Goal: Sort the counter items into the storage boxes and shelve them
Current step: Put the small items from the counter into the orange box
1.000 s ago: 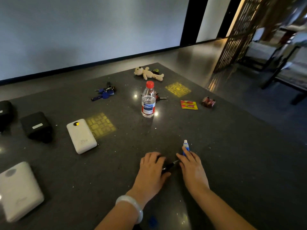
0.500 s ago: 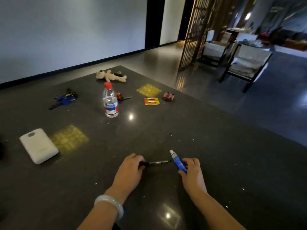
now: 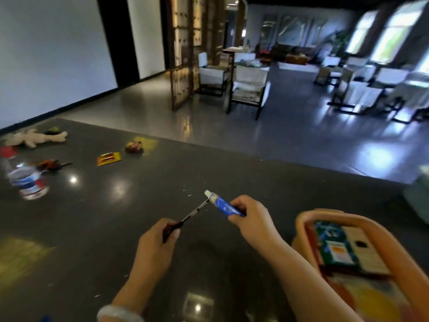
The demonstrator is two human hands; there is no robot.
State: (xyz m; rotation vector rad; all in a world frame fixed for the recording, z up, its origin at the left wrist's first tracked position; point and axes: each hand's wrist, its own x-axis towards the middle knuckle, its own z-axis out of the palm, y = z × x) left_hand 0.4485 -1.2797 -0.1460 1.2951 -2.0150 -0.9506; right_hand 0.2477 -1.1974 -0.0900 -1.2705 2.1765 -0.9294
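Note:
My left hand (image 3: 157, 245) grips a black pen (image 3: 189, 216) by its lower end, the tip slanting up to the right. My right hand (image 3: 251, 219) holds a small blue tube with a white cap (image 3: 222, 204), raised above the dark counter (image 3: 116, 217). Pen tip and tube cap nearly touch. At the lower right stands an orange storage box (image 3: 304, 219) with a green and white pack (image 3: 341, 247) and other items inside.
Farther left on the counter lie a plush toy (image 3: 34, 138), a water bottle (image 3: 25, 180), a yellow battery pack (image 3: 108, 158), a small red item (image 3: 134, 147) and an orange-black tool (image 3: 52, 164). Chairs (image 3: 248, 89) stand on the floor beyond the counter edge.
Both hands have lifted the pen and the tube off the counter. My view has swung right, so the orange box has come into sight and the white power bank has left it.

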